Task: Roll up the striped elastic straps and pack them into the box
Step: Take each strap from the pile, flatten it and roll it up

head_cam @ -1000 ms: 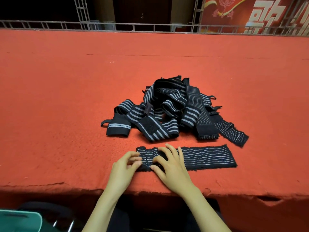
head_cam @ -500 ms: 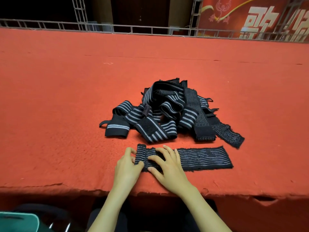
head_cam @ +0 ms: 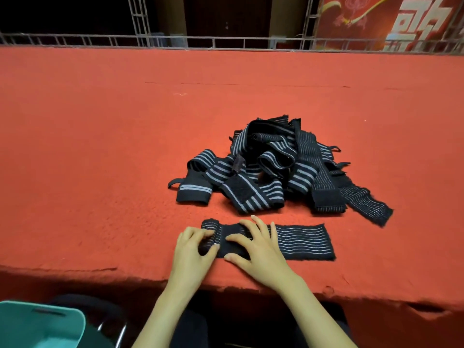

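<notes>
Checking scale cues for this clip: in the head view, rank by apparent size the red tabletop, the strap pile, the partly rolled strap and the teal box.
1. red tabletop, largest.
2. strap pile.
3. partly rolled strap and teal box: about alike; the box is nearer and cropped by the frame, so unranked.

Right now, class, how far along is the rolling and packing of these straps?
Done: nothing visible; no rolls show in the teal box. In hand: left hand curls one end of the near strap, right hand presses it flat. Left: most of that strap, the pile behind, all packing.
</notes>
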`<move>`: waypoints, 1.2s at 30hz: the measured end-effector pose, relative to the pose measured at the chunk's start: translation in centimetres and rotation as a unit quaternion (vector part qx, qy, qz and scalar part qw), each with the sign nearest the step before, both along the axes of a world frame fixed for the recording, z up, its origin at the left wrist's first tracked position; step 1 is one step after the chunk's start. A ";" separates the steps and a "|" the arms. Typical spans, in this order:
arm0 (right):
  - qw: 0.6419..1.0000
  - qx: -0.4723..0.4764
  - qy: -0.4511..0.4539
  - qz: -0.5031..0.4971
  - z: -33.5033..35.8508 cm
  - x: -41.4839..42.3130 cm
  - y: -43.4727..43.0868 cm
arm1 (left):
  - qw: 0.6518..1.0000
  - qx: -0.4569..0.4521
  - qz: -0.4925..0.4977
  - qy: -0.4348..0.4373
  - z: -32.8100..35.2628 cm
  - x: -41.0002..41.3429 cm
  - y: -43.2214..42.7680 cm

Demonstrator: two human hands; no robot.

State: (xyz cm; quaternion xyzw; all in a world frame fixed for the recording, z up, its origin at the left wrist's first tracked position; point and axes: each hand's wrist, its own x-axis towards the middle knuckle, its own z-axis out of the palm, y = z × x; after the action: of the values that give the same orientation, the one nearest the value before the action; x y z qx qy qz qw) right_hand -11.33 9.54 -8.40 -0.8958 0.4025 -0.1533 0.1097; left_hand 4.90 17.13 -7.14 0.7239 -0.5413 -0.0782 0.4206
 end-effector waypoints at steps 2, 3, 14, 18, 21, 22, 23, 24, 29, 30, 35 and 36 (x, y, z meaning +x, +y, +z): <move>1.000 0.002 -0.003 -0.012 -0.1 -0.8 0.0 | 1.000 -0.005 -0.013 -0.009 -0.1 -0.7 0.0; 1.000 0.002 -0.012 -0.022 -0.2 -1.1 0.0 | 1.000 -0.004 -0.020 -0.001 0.0 -0.6 0.1; 0.996 -0.006 -0.068 -0.064 -0.7 -2.1 1.0 | 0.976 0.067 -0.079 0.190 1.1 1.6 0.8; 0.995 -0.004 -0.076 -0.063 -0.7 -2.1 1.0 | 0.979 0.052 0.028 0.195 0.9 0.8 0.1; 0.996 -0.003 -0.070 -0.062 -0.6 -2.1 1.0 | 0.987 0.065 0.046 0.143 0.5 0.0 -0.3; 0.996 -0.004 -0.068 -0.063 -0.6 -2.1 1.0 | 0.989 0.066 0.044 0.127 0.5 -0.3 -0.4; 0.996 -0.004 -0.067 -0.063 -0.6 -2.1 1.0 | 0.990 0.067 0.043 0.113 0.5 -0.6 -0.5; 0.996 -0.003 -0.067 -0.062 -0.6 -2.2 1.0 | 0.992 0.067 0.044 0.098 0.6 -0.9 -0.6; 0.995 -0.010 -0.084 -0.058 -0.8 -2.2 1.0 | 0.999 0.026 0.035 0.010 1.1 -3.1 -1.3; 0.995 -0.013 -0.084 -0.059 -0.9 -2.2 1.0 | 0.999 0.016 0.028 -0.005 1.0 -3.5 -1.4; 0.992 -0.028 -0.104 -0.071 -1.4 -2.1 1.2 | 1.000 -0.004 -0.022 0.006 0.3 -4.4 -1.8; 0.991 -0.027 -0.109 -0.074 -1.5 -2.2 1.1 | 0.999 0.002 -0.035 0.030 0.3 -4.4 -1.9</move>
State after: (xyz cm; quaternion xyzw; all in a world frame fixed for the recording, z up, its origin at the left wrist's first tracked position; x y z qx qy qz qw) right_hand -13.49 10.67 -9.94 -0.8441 0.4490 -0.2688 0.1167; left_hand 0.46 15.25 -6.84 0.7028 -0.5532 -0.1151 0.4322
